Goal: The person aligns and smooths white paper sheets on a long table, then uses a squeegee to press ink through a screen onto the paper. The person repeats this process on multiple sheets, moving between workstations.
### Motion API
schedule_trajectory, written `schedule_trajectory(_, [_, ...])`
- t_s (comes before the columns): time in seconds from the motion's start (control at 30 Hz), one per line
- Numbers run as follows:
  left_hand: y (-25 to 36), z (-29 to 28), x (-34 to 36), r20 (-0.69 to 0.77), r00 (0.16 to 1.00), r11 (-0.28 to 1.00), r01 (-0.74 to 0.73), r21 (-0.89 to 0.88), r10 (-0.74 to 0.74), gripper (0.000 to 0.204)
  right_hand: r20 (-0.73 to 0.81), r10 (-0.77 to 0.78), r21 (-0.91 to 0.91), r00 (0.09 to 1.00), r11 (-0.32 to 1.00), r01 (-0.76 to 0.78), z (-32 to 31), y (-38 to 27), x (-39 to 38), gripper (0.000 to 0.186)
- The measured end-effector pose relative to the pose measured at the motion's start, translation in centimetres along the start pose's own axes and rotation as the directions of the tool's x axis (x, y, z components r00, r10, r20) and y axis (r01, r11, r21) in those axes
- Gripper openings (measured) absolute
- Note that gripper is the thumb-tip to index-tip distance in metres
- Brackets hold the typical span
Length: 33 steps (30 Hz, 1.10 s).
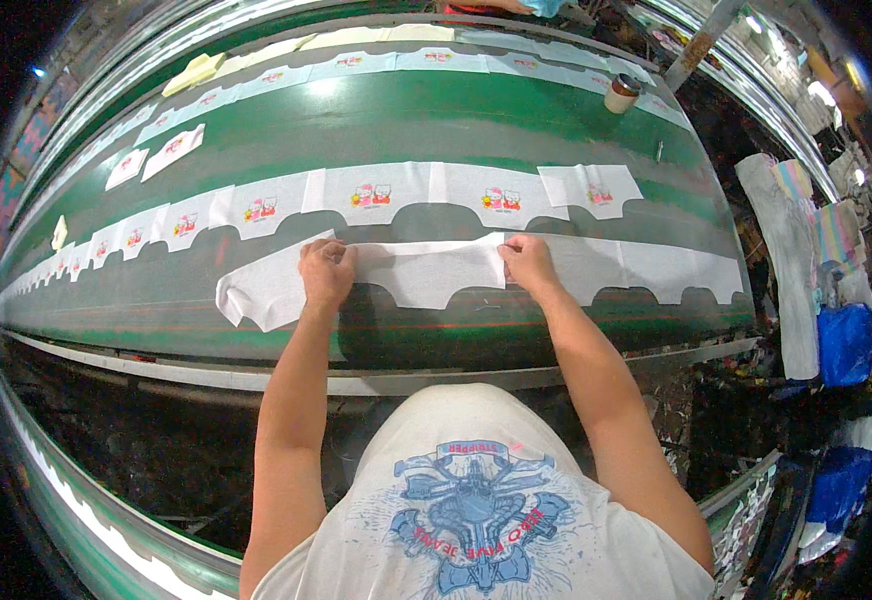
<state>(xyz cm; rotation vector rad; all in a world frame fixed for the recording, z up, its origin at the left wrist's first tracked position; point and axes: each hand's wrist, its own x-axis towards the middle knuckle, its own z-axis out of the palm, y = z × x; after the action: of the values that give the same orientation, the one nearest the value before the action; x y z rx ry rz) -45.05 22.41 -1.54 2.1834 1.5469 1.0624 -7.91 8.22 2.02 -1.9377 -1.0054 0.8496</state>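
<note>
Both of my hands are on a plain white cut fabric panel (pixel 421 275) lying across the near part of a long green table (pixel 376 130). My left hand (pixel 328 265) pinches its top edge, with further white fabric (pixel 261 288) spreading left of it. My right hand (pixel 524 260) pinches the upper right corner, where it meets more plain white panels (pixel 671 267) laid in a row to the right. Just beyond runs a row of white panels (pixel 361 195) printed with small cartoon figures; the last one at the right overlaps its neighbour.
Pale yellow and blue panels (pixel 376 36) line the far edge, along with a brown-and-white jar (pixel 622 93). Two printed pieces (pixel 171 150) lie at left. A metal rail (pixel 416 382) runs along the near side. Cloths (pixel 786 260) and blue plastic (pixel 846 342) are at right. Part of another person (pixel 496 8) shows at the top.
</note>
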Motion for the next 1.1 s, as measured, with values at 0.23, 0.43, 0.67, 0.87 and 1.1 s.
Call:
schedule_trajectory(0.23, [-0.5,0.3,0.6,-0.029,0.999,0.998,0.024,0.050,-0.023,0.030,-0.073,-0.011,-0.143,0.997,0.990,0.000,0.6,1.3,1.5,0.030])
schedule_trajectory(0.43, [5.4,-1.7,0.9,0.047,0.990,0.984,-0.137,0.110,0.133,0.043,0.032,-0.463,-0.133,0.886,0.876,0.463,2.0,-2.3,-2.3,0.021])
schedule_trajectory(0.67, [6.4,-4.6,-0.3,0.497,0.840,0.904,0.018,-0.427,0.218,0.038,0.490,-0.494,0.319,0.718,0.868,0.380,-2.6,-8.5,-8.3,0.012])
schedule_trajectory(0.87, [3.8,-7.2,0.4,0.659,0.739,0.680,0.556,-0.479,-0.140,0.032,0.316,-0.195,0.297,0.928,0.950,0.099,-4.6,-3.4,-3.9,0.015])
schedule_trajectory(1.1, [-0.2,-1.3,0.6,0.297,0.925,0.932,0.302,-0.199,-0.236,0.039,0.096,-0.205,-0.071,0.974,0.975,0.212,-0.9,1.5,0.9,0.023])
